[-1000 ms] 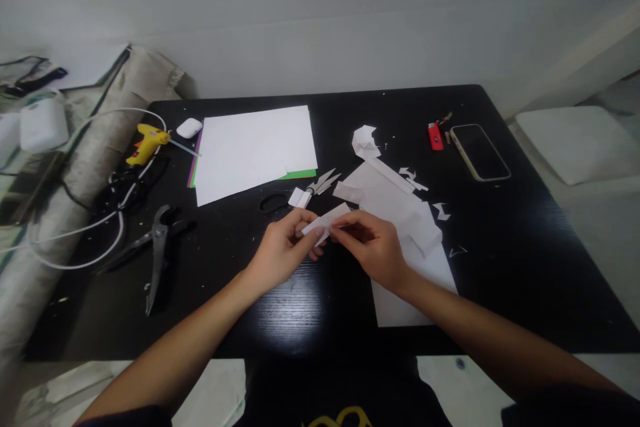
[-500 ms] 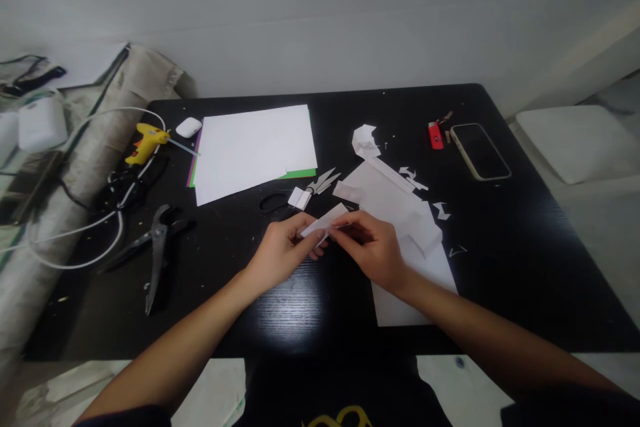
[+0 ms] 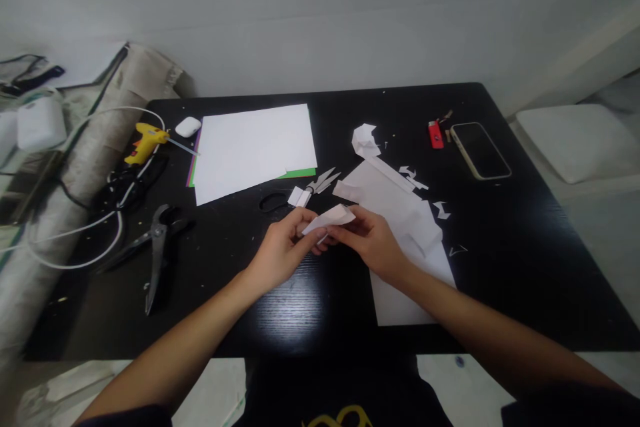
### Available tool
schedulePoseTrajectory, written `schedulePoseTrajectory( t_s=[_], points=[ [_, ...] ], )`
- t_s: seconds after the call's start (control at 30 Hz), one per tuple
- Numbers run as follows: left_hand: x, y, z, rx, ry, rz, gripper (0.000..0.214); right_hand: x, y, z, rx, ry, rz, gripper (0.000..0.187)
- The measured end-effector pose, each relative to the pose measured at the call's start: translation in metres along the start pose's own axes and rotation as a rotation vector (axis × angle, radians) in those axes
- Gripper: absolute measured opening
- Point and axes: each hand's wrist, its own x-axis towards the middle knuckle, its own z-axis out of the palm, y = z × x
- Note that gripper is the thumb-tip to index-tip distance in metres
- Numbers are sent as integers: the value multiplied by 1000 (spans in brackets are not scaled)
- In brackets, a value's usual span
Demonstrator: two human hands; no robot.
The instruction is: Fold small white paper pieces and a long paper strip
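One small, bent strip of white paper (image 3: 329, 217) is held over the black table (image 3: 525, 267), on the near side of the scissors (image 3: 316, 185). Its left end is pinched by the left hand (image 3: 286, 241), thumb on top; its right end is gripped by the right hand (image 3: 376, 244). It is judged very light, flexible, hardly slippery and easily creased, so its edges are best taken lightly.

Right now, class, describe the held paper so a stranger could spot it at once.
Find the black table, then the left hand and right hand over its middle. Both hold a small white paper, the only piece held, unlike the loose scraps nearby.
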Motion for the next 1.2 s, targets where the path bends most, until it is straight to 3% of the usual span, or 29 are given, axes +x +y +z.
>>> schedulePoseTrajectory(
  t_s=[0.2, 0.43, 0.83, 1.2],
  points=[
    [-1, -1, 0, -6, -26, 24, 22, 1, -4, -1, -20, -38, 34, 30],
    [-2, 5, -5, 280, 45, 96, 24, 0, -5, -1, -38, 33, -38, 29],
    [-3, 3, -2, 44, 71, 129, 10, -7, -2, 1, -101, 41, -190, 7],
    [-3, 6, -3, 90, 101, 206, 8, -10, -10, 0, -153, -41, -239, 18]
  ],
)
